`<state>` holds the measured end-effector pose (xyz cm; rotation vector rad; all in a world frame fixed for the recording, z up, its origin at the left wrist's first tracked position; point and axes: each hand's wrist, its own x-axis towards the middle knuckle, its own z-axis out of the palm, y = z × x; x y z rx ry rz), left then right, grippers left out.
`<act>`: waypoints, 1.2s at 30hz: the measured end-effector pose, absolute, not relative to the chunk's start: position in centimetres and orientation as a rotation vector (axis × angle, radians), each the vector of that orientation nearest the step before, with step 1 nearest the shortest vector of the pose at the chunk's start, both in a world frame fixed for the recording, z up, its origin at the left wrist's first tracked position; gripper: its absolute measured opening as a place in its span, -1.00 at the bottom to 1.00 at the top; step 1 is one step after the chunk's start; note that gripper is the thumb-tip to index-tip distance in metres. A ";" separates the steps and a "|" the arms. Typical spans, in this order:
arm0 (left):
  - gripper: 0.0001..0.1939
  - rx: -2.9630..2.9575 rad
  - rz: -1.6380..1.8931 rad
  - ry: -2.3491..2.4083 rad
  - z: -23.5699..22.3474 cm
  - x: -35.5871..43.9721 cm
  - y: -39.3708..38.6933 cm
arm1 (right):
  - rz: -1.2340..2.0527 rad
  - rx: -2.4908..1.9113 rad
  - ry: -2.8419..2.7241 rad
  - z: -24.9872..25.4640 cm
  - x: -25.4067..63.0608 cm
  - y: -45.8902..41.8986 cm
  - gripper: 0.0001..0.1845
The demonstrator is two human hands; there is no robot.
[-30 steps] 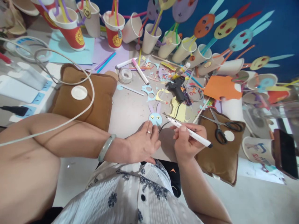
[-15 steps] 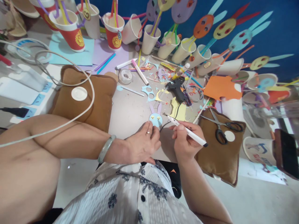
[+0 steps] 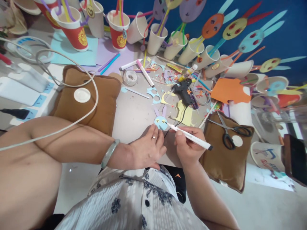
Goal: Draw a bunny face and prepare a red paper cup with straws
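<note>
A small light-blue paper rabbit head [image 3: 161, 121] with lilac ears and yellow eyes lies on the table. My left hand [image 3: 148, 147] rests on the table, its fingers stretched forward and fingertips pressing the rabbit head's lower edge. In my right hand [image 3: 189, 145] is a white marker [image 3: 192, 137], held like a pen. Its dark tip is at the rabbit's right eye; whether it touches the paper I cannot tell. Just beyond lie yellow paper scraps [image 3: 183, 113] and a black glue gun [image 3: 183, 91].
Brown cushions [image 3: 91, 99] lie on both sides; scissors [image 3: 225, 129] rest on the right one. Paper cups [image 3: 157, 38] with paper rabbits on stems line the back. Markers [image 3: 145, 73], a tape roll [image 3: 129, 77] and orange paper [image 3: 227, 91] lie around. A white cable [image 3: 96, 95] loops at left.
My right hand has moved slightly left, bringing the marker tip from beside the rabbit head onto its right eye. My left hand stays on the paper. The whole view has shifted slightly.
</note>
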<state>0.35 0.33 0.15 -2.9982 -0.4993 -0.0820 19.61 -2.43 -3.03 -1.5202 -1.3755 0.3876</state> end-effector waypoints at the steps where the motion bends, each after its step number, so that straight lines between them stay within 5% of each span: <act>1: -0.22 -2.996 -0.086 -0.500 0.1 0.4 0.3 | 0.388 -1.511 -1.382 -3.1 19.7 -2.4 -0.81; 36: -0.18 -2.979 -0.117 -0.498 0.0 0.4 0.2 | 0.165 -1.534 -1.713 -1.2 18.8 -1.8 -0.93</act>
